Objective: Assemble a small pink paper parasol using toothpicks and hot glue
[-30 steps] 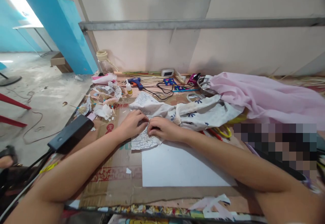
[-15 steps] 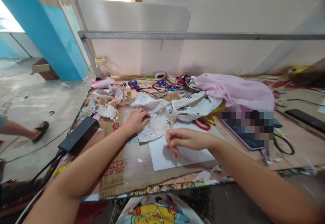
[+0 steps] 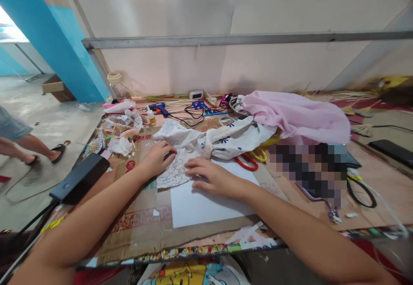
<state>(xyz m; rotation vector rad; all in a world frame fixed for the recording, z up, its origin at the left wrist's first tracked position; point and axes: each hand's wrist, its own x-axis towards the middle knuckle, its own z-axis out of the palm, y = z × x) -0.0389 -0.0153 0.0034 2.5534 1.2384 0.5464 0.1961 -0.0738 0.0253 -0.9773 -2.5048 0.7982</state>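
Observation:
My left hand (image 3: 158, 159) lies open on the left edge of a white fabric piece with a dark line pattern (image 3: 172, 174). My right hand (image 3: 214, 176) is open, its fingers apart over the right side of that piece and the white paper sheet (image 3: 200, 209) under it. Whether the right fingertips touch the fabric I cannot tell. Behind the hands, a bunched white cloth with blue flower motifs (image 3: 232, 137) runs to the right. Red scissor-like handles (image 3: 247, 162) show at its lower edge, beside a yellow loop (image 3: 260, 155).
A cardboard sheet (image 3: 138, 229) covers the table's front. Left are a black power adapter (image 3: 80, 178) and paper scraps (image 3: 124, 145). At the back lie a blue glue gun (image 3: 159, 109), a small bottle (image 3: 151, 116) and pink cloth (image 3: 297, 115). Another person's legs (image 3: 29, 143) appear far left.
My right hand has moved left to the patterned fabric, and its curled fingers have spread. The left hand stays at the fabric's edge. More of the other person's legs now shows.

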